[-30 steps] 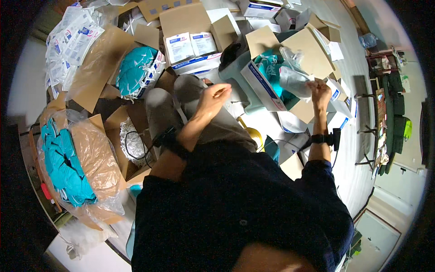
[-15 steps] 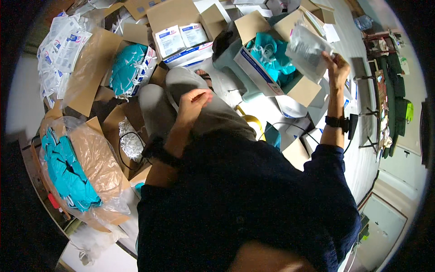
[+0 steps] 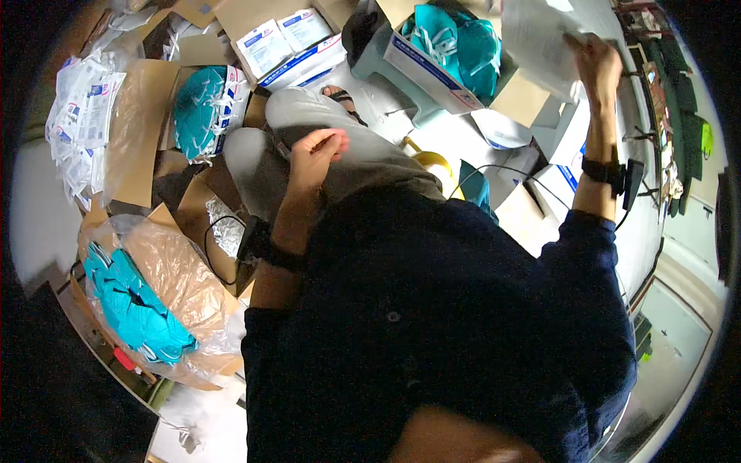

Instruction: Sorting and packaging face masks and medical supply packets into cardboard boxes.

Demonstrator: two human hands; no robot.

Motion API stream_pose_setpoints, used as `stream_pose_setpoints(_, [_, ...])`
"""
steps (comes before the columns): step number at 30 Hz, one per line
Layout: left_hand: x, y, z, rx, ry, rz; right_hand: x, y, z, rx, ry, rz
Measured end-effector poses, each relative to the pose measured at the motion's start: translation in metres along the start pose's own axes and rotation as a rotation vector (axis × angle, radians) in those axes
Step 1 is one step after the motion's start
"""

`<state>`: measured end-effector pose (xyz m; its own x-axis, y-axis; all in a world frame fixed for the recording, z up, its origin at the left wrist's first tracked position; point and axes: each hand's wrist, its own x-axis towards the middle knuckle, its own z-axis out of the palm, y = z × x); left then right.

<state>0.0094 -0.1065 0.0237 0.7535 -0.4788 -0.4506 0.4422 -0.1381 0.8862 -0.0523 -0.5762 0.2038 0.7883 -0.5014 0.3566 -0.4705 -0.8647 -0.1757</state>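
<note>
My right hand (image 3: 599, 69), raised at the upper right, grips a clear plastic bag (image 3: 540, 42) by its edge. The bag hangs to the left of the hand, blurred, beside an open box (image 3: 432, 73) of teal cup-shaped masks (image 3: 478, 58) with white straps. Over my lap, my left hand (image 3: 315, 157) is closed, fingers curled together, and nothing shows in it. Ahead of it stands a box (image 3: 302, 62) with white printed packets (image 3: 265, 48). Farther left, another box holds teal masks (image 3: 199, 116) with white straps.
White printed packets (image 3: 85, 116) are heaped at the far left. A plastic-lined carton (image 3: 185, 278) with teal masks (image 3: 139, 301) stands at the near left. A yellow tape roll (image 3: 440, 166) and a black cable (image 3: 525, 174) lie right of my legs. Shelving (image 3: 652, 100) lines the far right.
My right hand has moved up and to the right with the plastic bag, away from the mask box. My left hand stays closed over my lap. The whole view has shifted slightly.
</note>
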Motion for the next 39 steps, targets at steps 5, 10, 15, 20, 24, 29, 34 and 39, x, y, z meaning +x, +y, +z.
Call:
stream_pose_setpoints(5, [0.002,-0.002,-0.005,0.016,-0.016,0.008,-0.011,-0.039,-0.009,0.628,0.420,-0.069])
stream_pose_setpoints(10, [0.005,0.027,0.011,-0.007,-0.074,0.118,-0.009,-0.044,0.016,1.233,0.144,0.330])
stream_pose_setpoints(15, [0.007,0.073,0.050,-0.092,-0.260,0.267,-0.045,-0.116,0.051,1.704,-0.262,0.459])
stream_pose_setpoints(20, [0.006,0.084,0.064,-0.212,0.029,0.482,-0.096,-0.192,0.103,1.705,-0.596,0.617])
stream_pose_setpoints(24, [0.000,0.092,0.041,-0.305,0.412,0.368,-0.128,-0.215,0.129,1.417,-0.819,0.495])
stream_pose_setpoints(29, [0.005,0.046,-0.050,-0.227,0.691,0.462,-0.158,-0.181,0.143,0.914,-0.817,-0.075])
stream_pose_setpoints(34, [-0.026,0.072,-0.155,-0.353,1.149,0.406,-0.266,-0.036,0.183,-0.356,-1.213,-0.268])
stream_pose_setpoints(39, [-0.040,0.085,-0.274,-0.318,1.308,0.685,-0.241,-0.079,0.193,-0.069,-1.005,-0.138])
